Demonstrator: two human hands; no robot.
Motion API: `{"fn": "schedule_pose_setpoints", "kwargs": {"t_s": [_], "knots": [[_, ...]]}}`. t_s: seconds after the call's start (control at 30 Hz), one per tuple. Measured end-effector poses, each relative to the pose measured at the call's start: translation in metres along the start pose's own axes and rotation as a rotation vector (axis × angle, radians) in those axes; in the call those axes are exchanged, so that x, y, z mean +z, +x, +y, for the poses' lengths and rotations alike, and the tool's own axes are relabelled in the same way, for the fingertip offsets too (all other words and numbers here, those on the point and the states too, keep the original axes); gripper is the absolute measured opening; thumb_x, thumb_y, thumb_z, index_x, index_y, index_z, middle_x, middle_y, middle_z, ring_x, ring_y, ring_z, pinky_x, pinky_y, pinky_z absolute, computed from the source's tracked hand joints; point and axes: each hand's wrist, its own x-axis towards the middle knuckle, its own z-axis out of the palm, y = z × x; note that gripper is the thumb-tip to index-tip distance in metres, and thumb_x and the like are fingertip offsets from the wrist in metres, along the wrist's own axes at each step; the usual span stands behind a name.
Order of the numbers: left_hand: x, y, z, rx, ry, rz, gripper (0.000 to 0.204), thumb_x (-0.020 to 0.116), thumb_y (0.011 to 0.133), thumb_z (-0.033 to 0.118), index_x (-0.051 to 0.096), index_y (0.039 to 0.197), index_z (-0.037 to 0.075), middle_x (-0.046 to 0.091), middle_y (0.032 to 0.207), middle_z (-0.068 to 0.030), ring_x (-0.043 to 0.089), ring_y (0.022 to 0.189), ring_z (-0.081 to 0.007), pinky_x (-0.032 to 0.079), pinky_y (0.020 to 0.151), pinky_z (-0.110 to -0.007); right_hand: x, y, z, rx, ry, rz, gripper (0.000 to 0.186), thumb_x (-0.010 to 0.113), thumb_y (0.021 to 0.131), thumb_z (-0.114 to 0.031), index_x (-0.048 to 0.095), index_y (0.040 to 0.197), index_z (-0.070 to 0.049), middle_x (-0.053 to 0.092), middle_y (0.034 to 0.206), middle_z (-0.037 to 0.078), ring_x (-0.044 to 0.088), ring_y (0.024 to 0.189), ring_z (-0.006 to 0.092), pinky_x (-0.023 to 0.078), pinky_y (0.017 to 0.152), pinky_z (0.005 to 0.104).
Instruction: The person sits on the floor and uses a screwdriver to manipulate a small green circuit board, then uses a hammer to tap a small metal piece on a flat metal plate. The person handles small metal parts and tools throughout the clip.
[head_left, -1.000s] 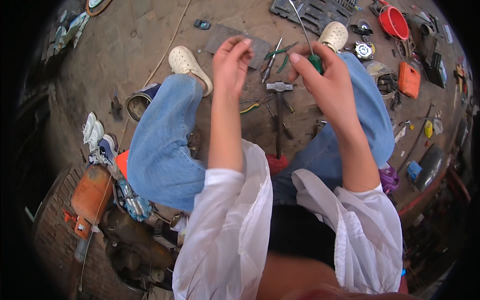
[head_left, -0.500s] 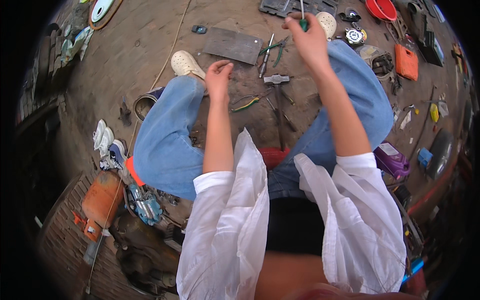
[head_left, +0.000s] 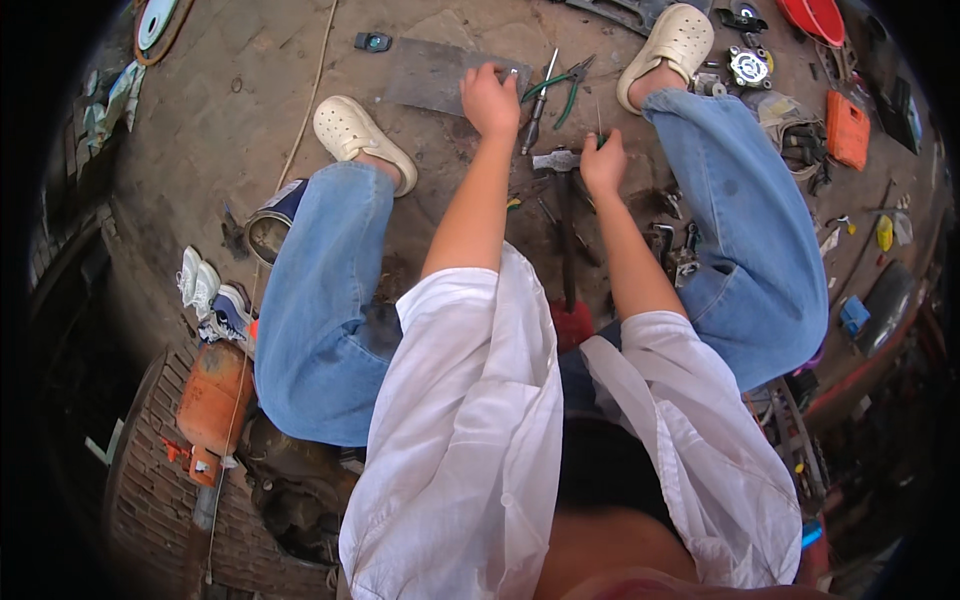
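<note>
My left hand (head_left: 488, 100) is over the right part of a grey metal plate (head_left: 425, 80), fingers curled; a small silvery item shows at its fingertips, too small to name. My right hand (head_left: 605, 162) is closed on a green-handled screwdriver (head_left: 600, 140), its thin shaft pointing away from me, beside the head of a hammer (head_left: 550, 160) lying with its handle toward me. Between and beyond my hands lie green-handled pliers (head_left: 570, 100) and a long screwdriver-like tool (head_left: 532, 128). Yellow-handled pliers (head_left: 515, 202) are partly hidden by my left arm.
My legs in jeans frame the work spot. Around them lie a paint can (head_left: 268, 230), shoes (head_left: 200, 280), an orange gas cylinder (head_left: 212, 390), a round metal part (head_left: 748, 67), an orange case (head_left: 846, 128), a red basin (head_left: 810, 15), and a cord (head_left: 310, 120) on the floor.
My left hand has moved forward onto the metal plate. My right hand has come down and back from the upper right to beside the hammer, still holding the screwdriver.
</note>
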Motion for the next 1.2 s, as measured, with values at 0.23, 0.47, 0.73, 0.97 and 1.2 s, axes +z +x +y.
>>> {"fn": "schedule_pose_setpoints", "kwargs": {"t_s": [0.23, 0.47, 0.73, 0.97, 1.2], "knots": [[0.007, 0.016, 0.001, 0.198, 0.139, -0.053, 0.016, 0.072, 0.068, 0.015, 0.063, 0.077, 0.005, 0.058, 0.085, -0.0120, 0.054, 0.086, -0.0317, 0.045, 0.076, -0.041, 0.018, 0.011, 0.027, -0.054, -0.015, 0.014, 0.030, 0.058, 0.082, -0.023, 0.051, 0.100, 0.000, 0.059, 0.092, 0.025, 0.056, 0.088, 0.0435, 0.043, 0.076, 0.0509], [0.006, 0.026, -0.006, 0.393, 0.209, -0.183, 0.015, 0.068, 0.069, 0.016, 0.062, 0.077, 0.004, 0.060, 0.081, -0.0124, 0.058, 0.082, -0.0325, 0.046, 0.073, -0.043, 0.026, 0.018, 0.058, -0.033, -0.119, 0.001, 0.033, 0.063, 0.077, -0.019, 0.052, 0.102, 0.001, 0.056, 0.100, 0.023, 0.053, 0.096, 0.0410, 0.044, 0.082, 0.0469], [-0.122, 0.046, 0.011, 0.149, -0.106, -0.347, 0.016, 0.061, 0.073, 0.002, 0.059, 0.089, 0.000, 0.060, 0.074, -0.0110, 0.059, 0.064, -0.0179, 0.047, 0.060, -0.030, 0.029, 0.014, 0.057, -0.043, -0.100, 0.091, 0.033, 0.064, 0.074, -0.015, 0.051, 0.100, 0.000, 0.052, 0.104, 0.023, 0.049, 0.102, 0.0398, 0.041, 0.087, 0.0464], [-0.301, 0.040, 0.044, 0.093, -0.080, -0.600, 0.017, 0.063, 0.081, 0.006, 0.062, 0.097, 0.001, 0.061, 0.087, -0.0044, 0.057, 0.081, -0.0122, 0.046, 0.072, -0.025, 0.023, -0.018, 0.015, -0.352, -0.020, 0.176, 0.031, 0.062, 0.073, -0.012, 0.052, 0.100, -0.002, 0.053, 0.100, 0.020, 0.050, 0.100, 0.0372, 0.041, 0.087, 0.0442], [-0.380, -0.017, 0.047, -0.009, -0.323, -0.414, 0.019, 0.061, 0.084, 0.004, 0.063, 0.102, 0.000, 0.060, 0.085, -0.0004, 0.053, 0.076, -0.0047, 0.043, 0.068, -0.017, 0.057, -0.143, 0.009, -0.594, 0.095, -0.480, 0.013, 0.058, 0.078, -0.015, 0.053, 0.087, -0.006, 0.059, 0.085, 0.015, 0.059, 0.081, 0.0346, 0.047, 0.069, 0.0448]]}}
